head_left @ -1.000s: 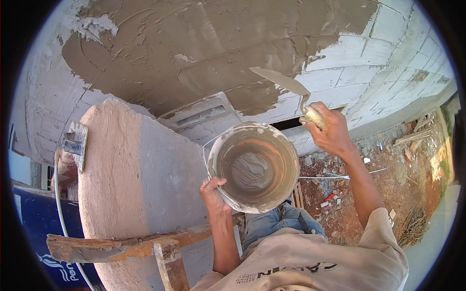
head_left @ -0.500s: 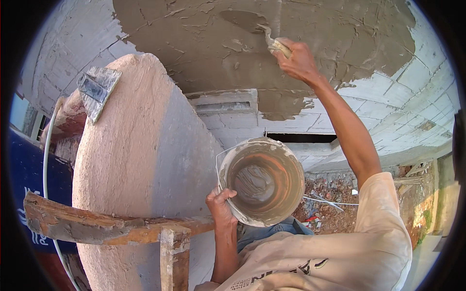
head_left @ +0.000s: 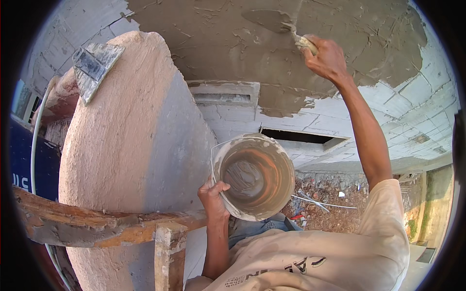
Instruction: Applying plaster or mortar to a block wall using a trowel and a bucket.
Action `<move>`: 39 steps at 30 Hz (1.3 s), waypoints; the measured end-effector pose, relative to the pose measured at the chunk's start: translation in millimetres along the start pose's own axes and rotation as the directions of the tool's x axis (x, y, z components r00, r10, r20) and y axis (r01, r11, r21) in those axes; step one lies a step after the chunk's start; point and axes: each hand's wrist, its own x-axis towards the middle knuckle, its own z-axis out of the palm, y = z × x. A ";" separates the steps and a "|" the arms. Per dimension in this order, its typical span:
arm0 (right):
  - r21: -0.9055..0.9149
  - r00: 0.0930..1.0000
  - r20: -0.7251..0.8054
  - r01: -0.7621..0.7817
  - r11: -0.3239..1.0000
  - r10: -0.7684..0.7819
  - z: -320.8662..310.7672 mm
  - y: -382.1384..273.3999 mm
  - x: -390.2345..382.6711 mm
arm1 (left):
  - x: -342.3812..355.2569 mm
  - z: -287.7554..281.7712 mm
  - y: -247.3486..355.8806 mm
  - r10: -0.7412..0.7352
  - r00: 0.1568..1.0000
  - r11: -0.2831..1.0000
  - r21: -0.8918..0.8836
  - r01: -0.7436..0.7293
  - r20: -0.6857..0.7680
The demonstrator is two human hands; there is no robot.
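Note:
My right hand (head_left: 326,56) is wrapped round the handle of a trowel (head_left: 269,20), whose mortar-coated blade lies against the wet grey-brown plaster (head_left: 218,51) on the block wall. At waist height my left hand (head_left: 213,196) grips the rim of a bucket (head_left: 286,191), thumb over the edge. Inside the bucket, wet mortar (head_left: 246,178) covers the bottom and smears the walls. Its wire handle (head_left: 212,160) hangs at the left side. A plastering float (head_left: 95,68), crusted with mortar, rests on top of the rough, pinkish rounded masonry (head_left: 116,136), away from both hands.
A mortar-stained wooden plank (head_left: 97,228) and an upright post (head_left: 170,257) stand at lower left. Bare white blocks (head_left: 393,104) border the plaster, with a dark slot (head_left: 296,136) below. Rubble (head_left: 335,194) covers the ground. A pale hose (head_left: 35,145) hangs at far left.
My right hand and the trowel have moved right along the plaster. The view has shifted a little, so the bucket and masonry appear farther left. Both grips are unchanged.

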 end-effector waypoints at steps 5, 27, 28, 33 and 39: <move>0.228 0.950 0.201 -0.281 0.932 0.237 -31.5 10.9 -62.9 | 8.0 0.1 -1.3 0.028 1.000 0.998 0.050 -0.027 -0.003; 0.149 0.759 0.650 -0.098 0.984 -0.022 -21.8 -87.5 -290.1 | 40.9 119.8 6.2 0.055 0.878 0.888 0.380 -0.261 0.475; 0.098 0.766 0.638 -0.176 0.980 0.074 -27.5 -75.9 -287.1 | 34.8 125.8 2.8 0.040 0.899 0.886 0.400 -0.234 0.437; 0.096 0.876 0.472 -0.161 0.982 0.097 4.6 -74.7 -316.6 | 33.5 111.8 -0.4 0.073 0.824 0.836 0.416 -0.358 0.562; 0.154 0.833 0.520 -0.307 0.939 0.187 -0.4 -73.1 -307.0 | 24.7 116.4 -9.0 0.103 0.821 0.767 0.480 -0.426 0.562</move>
